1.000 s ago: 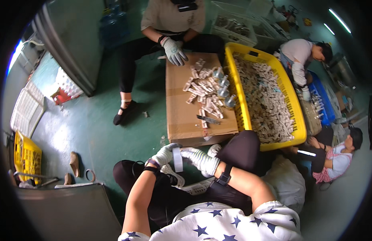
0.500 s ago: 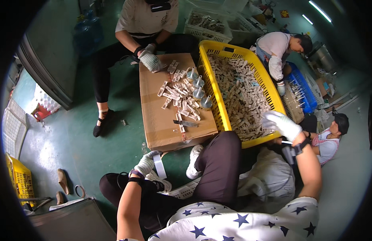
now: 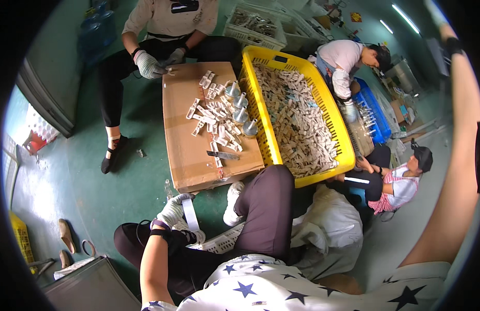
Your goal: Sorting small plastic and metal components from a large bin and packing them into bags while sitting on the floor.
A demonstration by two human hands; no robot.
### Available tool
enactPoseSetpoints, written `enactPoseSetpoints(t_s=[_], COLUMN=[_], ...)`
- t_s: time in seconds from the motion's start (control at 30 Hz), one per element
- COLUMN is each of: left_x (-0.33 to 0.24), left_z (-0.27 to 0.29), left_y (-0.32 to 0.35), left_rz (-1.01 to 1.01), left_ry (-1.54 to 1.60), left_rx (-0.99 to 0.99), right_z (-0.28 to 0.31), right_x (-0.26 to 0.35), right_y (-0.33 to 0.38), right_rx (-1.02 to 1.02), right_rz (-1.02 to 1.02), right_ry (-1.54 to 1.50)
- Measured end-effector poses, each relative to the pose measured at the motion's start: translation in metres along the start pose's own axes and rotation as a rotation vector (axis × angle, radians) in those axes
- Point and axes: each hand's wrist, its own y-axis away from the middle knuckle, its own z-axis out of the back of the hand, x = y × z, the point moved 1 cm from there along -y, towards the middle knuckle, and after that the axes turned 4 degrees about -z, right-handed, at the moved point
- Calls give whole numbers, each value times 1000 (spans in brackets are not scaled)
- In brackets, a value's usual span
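My left hand (image 3: 171,210), in a pale striped work glove, is closed at the near left corner of the cardboard box (image 3: 198,168). Its fingers hold the top of a flat white strip (image 3: 190,215), whose exact kind I cannot make out. My right arm is raised along the right side, and the gloved right hand (image 3: 436,13) is smeared and cut off at the upper rim, so its fingers do not show. On the box lie many off-white plastic clip-like pieces (image 3: 219,116), a knife (image 3: 223,155) and several grey-blue spouted bottles (image 3: 240,100).
A yellow basket (image 3: 271,137) full of similar pieces stands right of the box. Across from me a gloved co-worker's hand (image 3: 148,64) works at the box's far edge. Two more people sit at the right, by a blue basket (image 3: 382,122). A white sack (image 3: 328,228) lies beside my knee.
My right hand has risen from the yellow basket's near right corner to the upper right rim. The left hand keeps the strip. The co-worker's hands have moved to the box's far left corner.
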Motion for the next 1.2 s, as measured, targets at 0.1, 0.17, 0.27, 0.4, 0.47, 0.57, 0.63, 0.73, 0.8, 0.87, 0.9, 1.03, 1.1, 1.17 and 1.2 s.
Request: enactPoseSetpoints(t_s=[0.1,0.17,0.27,0.4,0.47,0.57,0.63,0.73,0.8,0.87,0.9,1.03,1.1,1.17,1.2], left_x=[1,-9,-22,-4,-6,-5,-19,-20,-18,-20,-23,-25,-28,-30,-28], left_z=[-4,-29,-46,-12,-18,-9,-26,-23,-31,-28,-33,-33,-34,-39,-39], left_y=[1,15,29,5,4,9,18,17,9,7,11,12,12,8,8], left_rz=[-16,121,117,5,26,-105,-42,81,-141,39,17,36,62,92,90], left_ry=[5,307,247,-10,-80,-493,-305,17,-648,-258,-369,-508,-324,-171,-170], left_rx=[-13,52,-66,-99,-125,-68,-95,-209,-51,-199,-174,-179,-233,-269,-270], right_z=[-82,-184,-307,-421,-451,-485,-510,-544,-570,-601,-612,-641,-639,-636,-632], right_x=[38,7,-74,-170,-214,-250,-278,-336,-417,-415,-408,-371,-340,-337,-332], right_y=[-16,18,52,128,172,226,261,305,334,328,329,310,295,300,297], right_rx=[-167,-78,20,91,182,387,517,621,601,639,668,779,859,884,875], right_rz=[166,-31,-201,-510,-670,-927,-1012,-1053,-1153,-1103,-1063,-949,-831,-713,-676], right_ry=[-61,-520,-478,-709,-727,-571,-488,-313,-145,-116,-75,-88,-169,83,155])
